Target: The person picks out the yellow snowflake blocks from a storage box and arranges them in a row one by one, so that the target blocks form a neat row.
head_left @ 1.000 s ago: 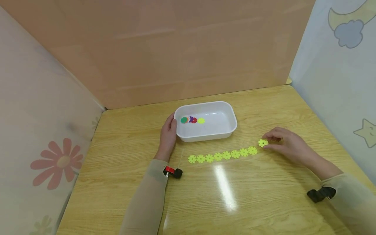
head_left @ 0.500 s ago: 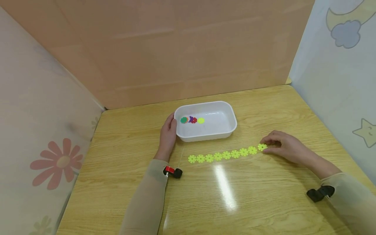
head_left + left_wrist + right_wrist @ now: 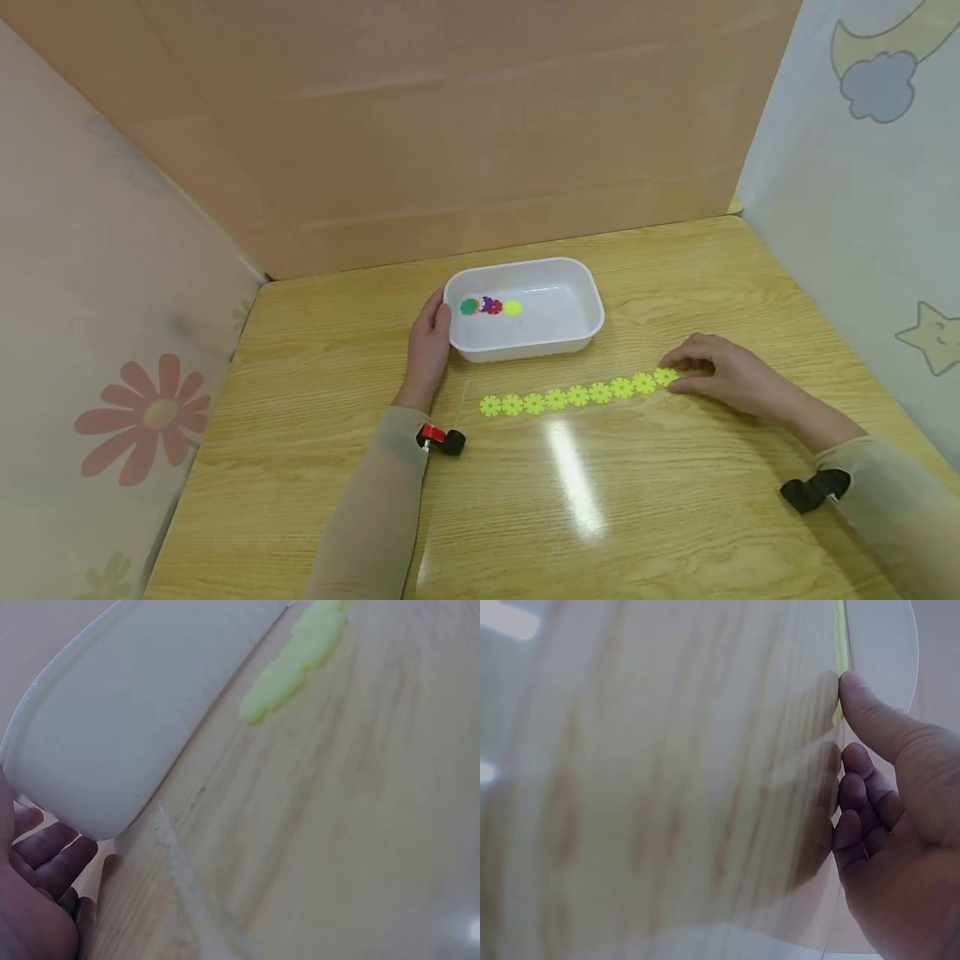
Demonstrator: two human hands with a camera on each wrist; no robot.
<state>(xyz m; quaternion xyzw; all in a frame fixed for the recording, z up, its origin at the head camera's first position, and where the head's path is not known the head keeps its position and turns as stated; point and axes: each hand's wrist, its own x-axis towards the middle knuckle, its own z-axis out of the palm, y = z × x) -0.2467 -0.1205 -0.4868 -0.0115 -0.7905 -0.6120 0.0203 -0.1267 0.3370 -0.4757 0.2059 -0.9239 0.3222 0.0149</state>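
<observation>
In the head view, a white plastic basin [image 3: 525, 348] stands on the table with my left hand [image 3: 430, 350] gripping its left end. The thumb lies at the rim; the fingers [image 3: 56, 859] curl against the outer wall in the left wrist view. A row of yellow snowflake discs [image 3: 577, 396] lies flat in front of the basin. At the row's right end my right hand [image 3: 723, 375] pinches the last yellow snowflake disc [image 3: 665, 377] between thumb and fingers. That disc lies against its neighbour; whether they interlock I cannot tell.
Inside the basin, a green disc [image 3: 469, 307], a red disc [image 3: 494, 307], a yellow disc [image 3: 512, 308] and other coloured ones lie toward the left. Walls bound the wooden table [image 3: 525, 508] at the back and sides. A bright glare streak crosses the tabletop.
My right hand has brought the last yellow disc left and slightly down, from apart to against the row's end. The left hand and the basin have stayed in place.
</observation>
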